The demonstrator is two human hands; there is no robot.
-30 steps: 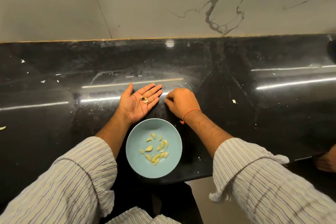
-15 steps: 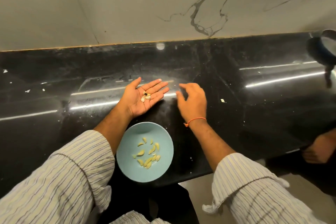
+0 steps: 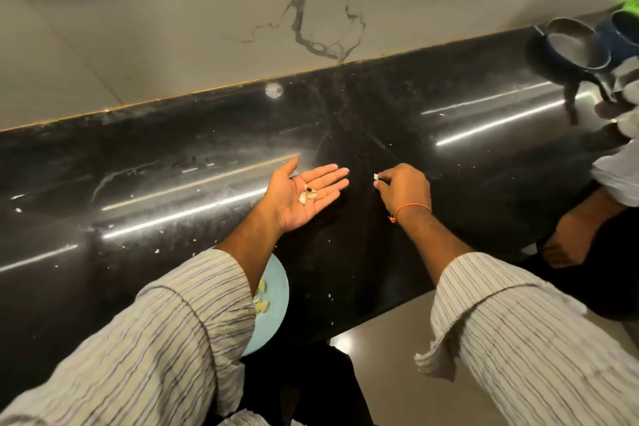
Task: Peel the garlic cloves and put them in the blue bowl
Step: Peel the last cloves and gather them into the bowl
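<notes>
My left hand [image 3: 304,194] lies palm up over the black counter with straight fingers, and a few small bits of garlic skin [image 3: 308,194] rest on the palm. Just to its right, my right hand [image 3: 404,188] pinches a tiny white scrap of garlic skin [image 3: 376,176] between thumb and fingertip. The blue bowl [image 3: 276,290] sits at the counter's near edge, mostly hidden under my left sleeve. Some peeled garlic cloves [image 3: 261,297] show inside it.
The black counter [image 3: 173,218] is dotted with small white skin flecks. Dark pots and steel vessels [image 3: 581,45] stand at the far right end. Another person's hand [image 3: 567,239] and pale sleeve show at the right edge. A marble wall runs behind.
My right hand has closed its fingertips on a scrap of skin and lifted it. The view has swung right, so the bowl has slid under my left sleeve.
</notes>
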